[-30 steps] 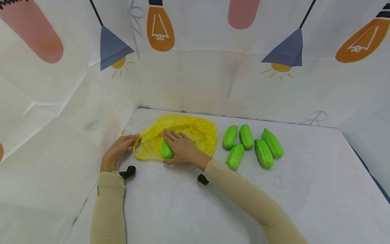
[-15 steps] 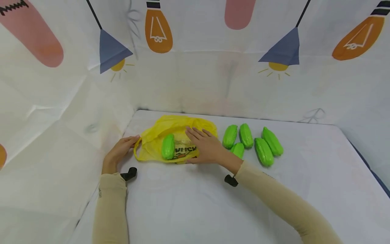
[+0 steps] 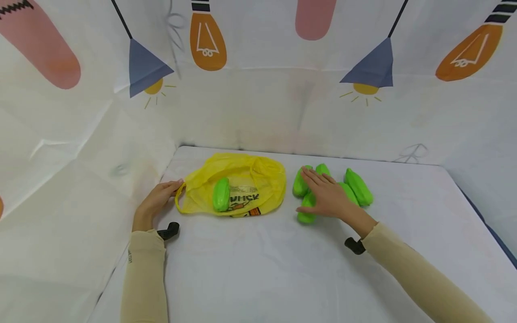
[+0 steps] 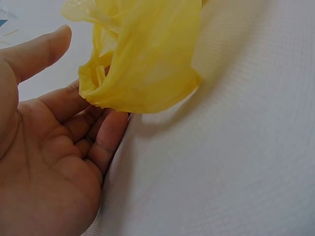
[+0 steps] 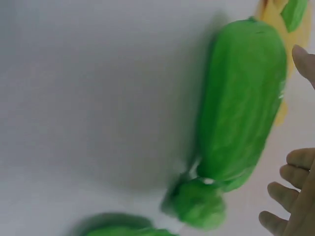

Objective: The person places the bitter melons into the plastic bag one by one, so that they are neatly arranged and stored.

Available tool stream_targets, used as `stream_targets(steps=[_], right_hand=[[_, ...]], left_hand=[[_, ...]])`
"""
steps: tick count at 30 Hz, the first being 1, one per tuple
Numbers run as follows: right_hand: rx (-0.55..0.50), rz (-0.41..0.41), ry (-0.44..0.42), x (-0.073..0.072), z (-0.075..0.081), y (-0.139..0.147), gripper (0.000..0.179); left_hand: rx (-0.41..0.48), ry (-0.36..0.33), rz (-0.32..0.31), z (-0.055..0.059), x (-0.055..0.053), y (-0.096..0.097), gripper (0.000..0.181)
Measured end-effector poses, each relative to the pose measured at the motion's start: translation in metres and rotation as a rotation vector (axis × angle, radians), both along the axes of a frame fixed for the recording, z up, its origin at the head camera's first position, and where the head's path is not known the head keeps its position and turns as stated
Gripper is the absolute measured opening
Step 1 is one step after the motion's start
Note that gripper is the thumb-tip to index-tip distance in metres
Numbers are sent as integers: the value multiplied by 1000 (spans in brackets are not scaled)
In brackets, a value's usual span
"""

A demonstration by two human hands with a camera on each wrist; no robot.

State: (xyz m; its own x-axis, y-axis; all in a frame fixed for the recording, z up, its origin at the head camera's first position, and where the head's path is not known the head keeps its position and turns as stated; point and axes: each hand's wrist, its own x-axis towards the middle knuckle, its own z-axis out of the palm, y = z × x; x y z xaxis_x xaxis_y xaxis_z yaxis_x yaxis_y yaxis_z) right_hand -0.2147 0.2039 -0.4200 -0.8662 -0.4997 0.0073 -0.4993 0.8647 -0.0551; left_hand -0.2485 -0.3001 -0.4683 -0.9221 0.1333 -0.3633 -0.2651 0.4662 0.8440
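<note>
A thin yellow plastic bag (image 3: 271, 181) with dark print lies flat at the left of the table. One glossy green ridged gourd-like piece (image 3: 221, 194) rests on it. My left hand (image 3: 158, 200) is at the bag's handle loop; in the left wrist view the yellow plastic (image 4: 147, 64) lies over its fingers, thumb held apart. Over the other green pieces (image 3: 358, 187) on the right, my right hand (image 3: 329, 197) hovers with fingers spread, partly hiding several. The right wrist view has one ridged green piece (image 5: 241, 103) beside the hand's (image 5: 298, 191) fingers, not gripped.
White cloth covers the table (image 3: 250, 269). Behind it and along the left rises a white sheet (image 3: 266, 107) printed with lamps and bulbs. Black wrist-worn devices (image 3: 355, 246) stick out beside both sleeves.
My right hand has moved off the green piece on the bag, rightward to the group of green pieces. That piece stays on the bag. The left hand has stayed at the handle.
</note>
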Motion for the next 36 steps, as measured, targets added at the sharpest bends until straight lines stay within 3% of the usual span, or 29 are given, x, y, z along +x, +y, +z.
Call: stream_targets(steps=[7,26,36], right_hand=[[-38,-31,-34,6,-9,20,109],[-62,29,-33,20,-15,20,92],[-61,65,-44,25,-15,23,104]], left_hand=[[-14,-14,5,-1,-1,-1,86],[-37,-33,-6,2,-1,0,83],[-30,-10,-3,1,0,0,83]])
